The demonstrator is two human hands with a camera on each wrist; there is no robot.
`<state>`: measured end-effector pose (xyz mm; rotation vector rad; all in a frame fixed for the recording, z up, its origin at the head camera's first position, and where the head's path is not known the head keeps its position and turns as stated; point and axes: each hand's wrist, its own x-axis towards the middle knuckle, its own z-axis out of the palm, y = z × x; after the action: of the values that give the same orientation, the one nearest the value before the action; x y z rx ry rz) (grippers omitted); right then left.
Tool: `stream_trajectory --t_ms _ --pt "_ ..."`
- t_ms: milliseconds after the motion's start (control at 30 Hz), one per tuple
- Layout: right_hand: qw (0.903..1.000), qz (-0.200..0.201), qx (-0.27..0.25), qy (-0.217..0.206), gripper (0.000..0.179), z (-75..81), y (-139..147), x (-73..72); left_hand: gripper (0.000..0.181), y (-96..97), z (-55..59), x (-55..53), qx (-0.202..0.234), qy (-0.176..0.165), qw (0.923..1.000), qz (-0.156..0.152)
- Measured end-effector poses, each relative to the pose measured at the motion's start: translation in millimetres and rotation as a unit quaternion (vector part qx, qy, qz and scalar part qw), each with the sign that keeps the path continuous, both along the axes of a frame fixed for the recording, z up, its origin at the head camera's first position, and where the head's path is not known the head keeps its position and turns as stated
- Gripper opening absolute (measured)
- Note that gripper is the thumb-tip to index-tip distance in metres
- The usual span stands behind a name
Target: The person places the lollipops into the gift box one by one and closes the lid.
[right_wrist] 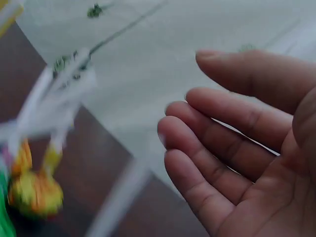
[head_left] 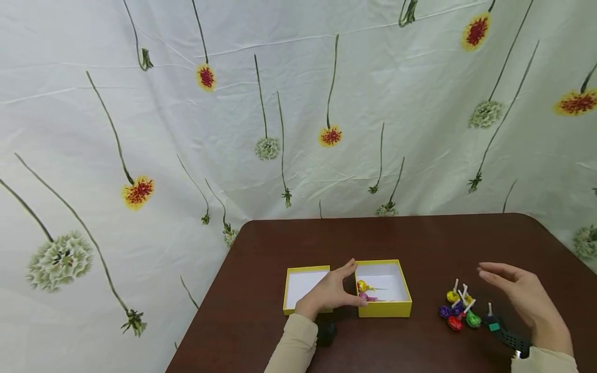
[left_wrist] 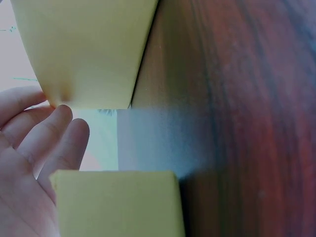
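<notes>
Left of our right hand (head_left: pixel 530 299), thumb and fingers apart, we have the lollipops (head_left: pixel 457 308), sticks (head_left: pixel 470 305) slanting upward.

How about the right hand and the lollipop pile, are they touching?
Apart. The head view shows it: the right hand is off to one side of the lollipop pile, with brown table showing between them.

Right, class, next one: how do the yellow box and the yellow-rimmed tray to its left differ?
The yellow box has taller walls, while the tray is shallower. The box holds lollipops; the tray shows only its white inside, though the left hand hides part of it.
Both are yellow outside and white inside, and both lie open side up on the dark table.
</notes>
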<state>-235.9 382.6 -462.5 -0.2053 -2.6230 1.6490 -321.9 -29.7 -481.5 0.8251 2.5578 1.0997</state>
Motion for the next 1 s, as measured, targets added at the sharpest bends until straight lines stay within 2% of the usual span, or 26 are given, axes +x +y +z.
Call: stream_trajectory --t_ms 67,200,300,400,533,633,767,1000 --pt "0.9999 0.003 -0.005 -0.014 0.059 -9.5 10 2.0 0.099 0.0 -0.1 -0.5 0.004 -0.003 1.0 0.002" --pt "0.9984 0.042 0.018 -0.033 0.061 -21.2 19 2.2 0.1 -1.3 1.3 -3.0 0.007 -0.006 1.0 0.004" --pt "0.9953 0.089 0.023 -0.031 0.053 -27.2 22 2.4 0.1 -2.9 2.6 -4.1 0.004 -0.002 1.0 0.003" --pt "0.992 0.124 0.003 -0.026 0.045 -31.9 27 4.2 0.099 -3.5 2.6 -4.1 0.002 0.004 1.0 0.004" --pt "0.9825 0.179 0.004 -0.052 0.042 -33.3 35 5.4 0.099 -3.5 1.5 -3.7 -0.002 0.007 1.0 0.001" --pt "0.9731 0.214 0.023 -0.081 0.049 -31.6 36 4.0 0.099 -3.4 1.3 -3.1 -0.002 0.006 1.0 0.002" --pt "0.97 0.226 0.029 -0.084 0.054 -30.9 33 3.0 0.099 -3.0 0.9 -2.8 0.002 0.003 1.0 0.003" --pt "0.9673 0.242 0.003 -0.075 0.032 -34.1 34 8.7 0.099 -0.8 -2.5 -2.0 0.001 0.0 1.0 -0.006"
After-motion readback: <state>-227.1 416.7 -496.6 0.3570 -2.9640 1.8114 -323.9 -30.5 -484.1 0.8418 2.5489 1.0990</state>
